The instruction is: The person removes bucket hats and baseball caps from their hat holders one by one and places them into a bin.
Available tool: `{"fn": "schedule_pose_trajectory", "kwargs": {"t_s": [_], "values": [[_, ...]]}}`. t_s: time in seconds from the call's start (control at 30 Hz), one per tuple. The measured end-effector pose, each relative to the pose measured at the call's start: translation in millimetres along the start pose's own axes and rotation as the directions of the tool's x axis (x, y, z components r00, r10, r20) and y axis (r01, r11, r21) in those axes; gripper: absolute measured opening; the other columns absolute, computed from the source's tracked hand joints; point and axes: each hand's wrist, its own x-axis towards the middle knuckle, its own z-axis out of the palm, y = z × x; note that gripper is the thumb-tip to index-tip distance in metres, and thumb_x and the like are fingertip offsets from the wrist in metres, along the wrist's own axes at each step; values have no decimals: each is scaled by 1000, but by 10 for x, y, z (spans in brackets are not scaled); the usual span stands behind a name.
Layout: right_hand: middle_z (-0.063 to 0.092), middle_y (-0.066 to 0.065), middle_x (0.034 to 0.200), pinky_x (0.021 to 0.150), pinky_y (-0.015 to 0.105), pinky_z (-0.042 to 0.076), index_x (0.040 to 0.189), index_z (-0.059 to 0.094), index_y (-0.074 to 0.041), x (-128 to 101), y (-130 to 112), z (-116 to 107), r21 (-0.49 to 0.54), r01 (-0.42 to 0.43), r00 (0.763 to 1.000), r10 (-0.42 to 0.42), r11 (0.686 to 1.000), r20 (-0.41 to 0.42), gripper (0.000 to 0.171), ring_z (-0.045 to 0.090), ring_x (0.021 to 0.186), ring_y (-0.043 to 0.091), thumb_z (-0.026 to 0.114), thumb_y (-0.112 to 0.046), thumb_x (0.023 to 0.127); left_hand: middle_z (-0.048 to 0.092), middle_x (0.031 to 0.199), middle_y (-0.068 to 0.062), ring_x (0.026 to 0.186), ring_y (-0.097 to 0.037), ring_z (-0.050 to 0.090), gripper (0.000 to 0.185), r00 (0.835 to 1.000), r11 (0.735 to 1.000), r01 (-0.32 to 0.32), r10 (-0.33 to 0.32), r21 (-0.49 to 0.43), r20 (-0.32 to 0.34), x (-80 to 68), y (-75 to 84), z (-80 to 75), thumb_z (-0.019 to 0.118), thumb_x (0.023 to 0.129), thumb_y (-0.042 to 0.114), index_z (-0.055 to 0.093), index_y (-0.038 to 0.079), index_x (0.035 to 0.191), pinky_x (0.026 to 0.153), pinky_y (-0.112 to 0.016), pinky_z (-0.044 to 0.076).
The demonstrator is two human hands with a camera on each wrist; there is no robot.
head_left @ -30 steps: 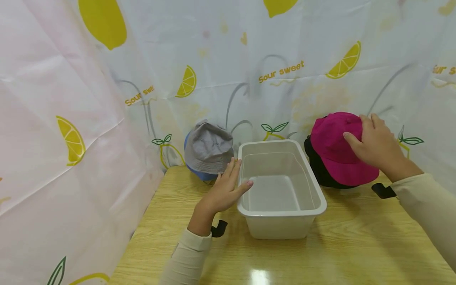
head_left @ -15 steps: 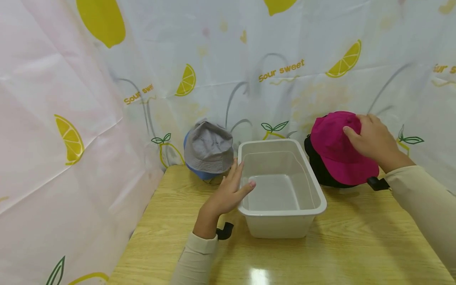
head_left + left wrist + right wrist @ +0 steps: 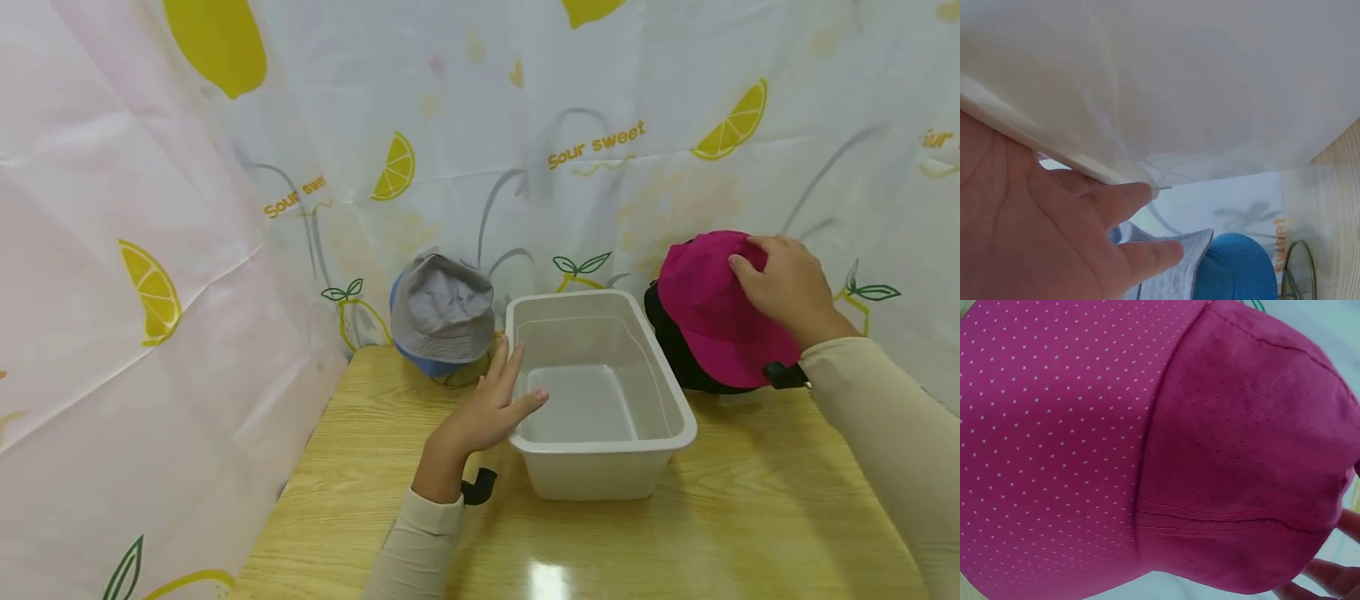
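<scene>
A white plastic bin (image 3: 600, 467) stands in the middle of the wooden table, with nothing in it. My left hand (image 3: 513, 379) rests flat against its left rim with straight fingers, the thumb over the edge. The left wrist view shows that palm (image 3: 1035, 231) against the bin wall (image 3: 1210, 81). My right hand (image 3: 772, 271) grips the crown of a magenta cap (image 3: 705, 317), which sits on a black cap (image 3: 667, 354) at the back right. The magenta cap (image 3: 1147, 444) fills the right wrist view, with fingertips (image 3: 1335, 578) at its lower edge.
A grey bucket hat (image 3: 442, 304) sits on a blue hat (image 3: 420, 362) at the back left, just beyond my left hand; both the grey hat (image 3: 1172, 278) and the blue hat (image 3: 1241, 269) also show in the left wrist view. A lemon-print curtain (image 3: 525, 125) closes off the back and left.
My right hand has crept a little higher onto the magenta cap's crown and its fingers have curled round it. My left hand has slid slightly forward along the bin's rim.
</scene>
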Motion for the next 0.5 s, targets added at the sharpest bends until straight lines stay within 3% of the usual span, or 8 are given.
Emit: {"fn": "schedule_pose_trajectory", "kwargs": {"t_s": [0.17, 0.4, 0.5], "values": [[48, 36, 147, 109, 73, 29, 149, 50, 2, -7, 47, 43, 2, 12, 999, -12, 1000, -44, 63, 40, 137, 57, 43, -43, 106, -29, 168, 12, 159, -35, -7, 93, 1000, 1000, 4, -3, -27, 14, -7, -31, -18, 45, 100, 70, -8, 31, 165, 124, -64, 13], [56, 35, 140, 106, 71, 34, 140, 63, 0, -22, 41, 64, 6, 11, 996, -11, 1000, -84, 55, 49, 129, 57, 49, -42, 106, -26, 169, 8, 160, -29, -10, 92, 1000, 999, -12, 12, -41, 8, 7, -46, -34, 44, 102, 67, -5, 25, 167, 123, -68, 0], [58, 34, 139, 105, 70, 35, 135, 66, 0, -8, 25, 65, 9, 10, 995, -9, 1000, -97, 52, 50, 127, 57, 51, -41, 105, -26, 169, 8, 160, -29, -11, 91, 1000, 999, -8, 8, -52, 7, 15, -51, -39, 43, 102, 67, -5, 25, 167, 123, -69, 0]]}}
